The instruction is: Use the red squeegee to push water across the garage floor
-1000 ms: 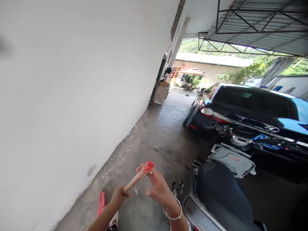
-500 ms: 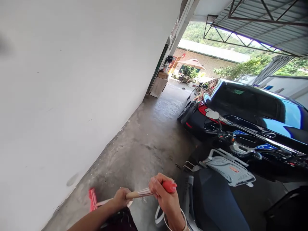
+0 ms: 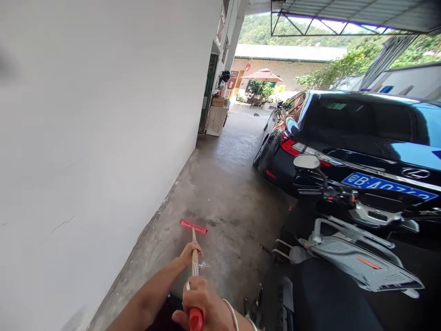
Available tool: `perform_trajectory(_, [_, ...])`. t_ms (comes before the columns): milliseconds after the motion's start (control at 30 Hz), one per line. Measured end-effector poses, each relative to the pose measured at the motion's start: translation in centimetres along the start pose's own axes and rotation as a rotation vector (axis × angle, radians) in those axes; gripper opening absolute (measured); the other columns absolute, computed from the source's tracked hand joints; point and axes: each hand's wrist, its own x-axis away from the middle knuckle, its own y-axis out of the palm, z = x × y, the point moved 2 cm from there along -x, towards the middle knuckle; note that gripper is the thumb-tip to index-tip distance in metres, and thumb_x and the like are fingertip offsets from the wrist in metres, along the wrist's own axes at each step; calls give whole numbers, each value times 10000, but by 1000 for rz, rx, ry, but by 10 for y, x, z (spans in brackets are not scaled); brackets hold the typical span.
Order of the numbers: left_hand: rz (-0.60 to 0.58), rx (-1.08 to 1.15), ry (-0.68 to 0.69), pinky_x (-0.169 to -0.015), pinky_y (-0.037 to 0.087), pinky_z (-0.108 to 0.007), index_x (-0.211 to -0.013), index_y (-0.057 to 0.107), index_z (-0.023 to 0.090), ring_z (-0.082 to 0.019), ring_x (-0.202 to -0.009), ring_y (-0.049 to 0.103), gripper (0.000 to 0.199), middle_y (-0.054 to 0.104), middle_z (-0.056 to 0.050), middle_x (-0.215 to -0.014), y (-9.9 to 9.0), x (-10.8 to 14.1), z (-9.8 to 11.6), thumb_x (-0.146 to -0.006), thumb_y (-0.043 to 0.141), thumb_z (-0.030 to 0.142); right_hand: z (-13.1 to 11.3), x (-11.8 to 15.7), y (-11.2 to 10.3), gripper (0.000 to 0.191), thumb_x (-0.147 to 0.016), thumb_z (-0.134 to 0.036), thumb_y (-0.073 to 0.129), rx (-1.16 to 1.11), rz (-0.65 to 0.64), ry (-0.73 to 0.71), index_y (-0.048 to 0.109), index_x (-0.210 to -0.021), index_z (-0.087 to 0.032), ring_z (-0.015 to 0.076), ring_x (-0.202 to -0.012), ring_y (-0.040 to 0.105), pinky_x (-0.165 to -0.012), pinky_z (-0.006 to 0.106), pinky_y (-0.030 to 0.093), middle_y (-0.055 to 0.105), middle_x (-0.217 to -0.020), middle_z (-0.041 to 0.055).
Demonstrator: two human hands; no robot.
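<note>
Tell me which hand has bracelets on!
The right hand, at the stick's red end: pale bangles circle its wrist. The left hand, farther down, has a bare wrist.

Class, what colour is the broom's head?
The broom's head is pinkish red, showing best in the current head view.

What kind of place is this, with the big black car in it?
It looks like a covered parking spot, maybe a carport beside a house. The black car is parked there, a scooter stands behind it, and a metal roof hangs above.

pole (image 3: 195, 265) partly covered; car (image 3: 365, 122) cut off at right edge.
</note>
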Motion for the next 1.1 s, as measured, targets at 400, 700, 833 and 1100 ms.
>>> perform_trajectory(400, [-147, -234, -147, -860, 442, -294, -944, 744, 244, -201, -877, 645, 284, 740, -5, -844, -25, -144, -13, -746, 597, 103, 111, -10, -212, 373, -961, -331, 596, -454, 897, 290, 493, -626, -205, 123, -565, 481, -660, 328, 465, 466, -561, -34])
perform_trajectory(700, [-216, -125, -30, -844, 450, -261, -936, 779, 211, -182, -904, 684, 300, 787, -8, -921, -63, -339, -60, -762, 592, 54, 238, -119, -299, 436, -913, -238, 595, -252, 521, 407, 318, -579, -205, 125, -562, 381, -567, 303, 331, 353, -536, -37])
perform_trajectory(833, [-215, -55, 42, -919, 474, -319, -937, 750, 158, -178, -961, 679, 143, 772, -55, -984, -69, -453, -70, -878, 620, 167, 283, -177, -330, 410, -903, -206, 536, -17, 230, 341, 279, -584, -208, 126, -569, 353, -571, 310, 303, 344, -552, -36])
perform_trajectory(1100, [-233, -50, 84, -947, 494, -411, -880, 676, 145, -178, -913, 650, 149, 704, -33, -904, -68, -571, -81, -929, 626, 276, 364, -205, -380, 414, -909, -273, 541, 47, -86, 273, 296, -580, -216, 135, -606, 367, -658, 317, 391, 355, -561, -41])
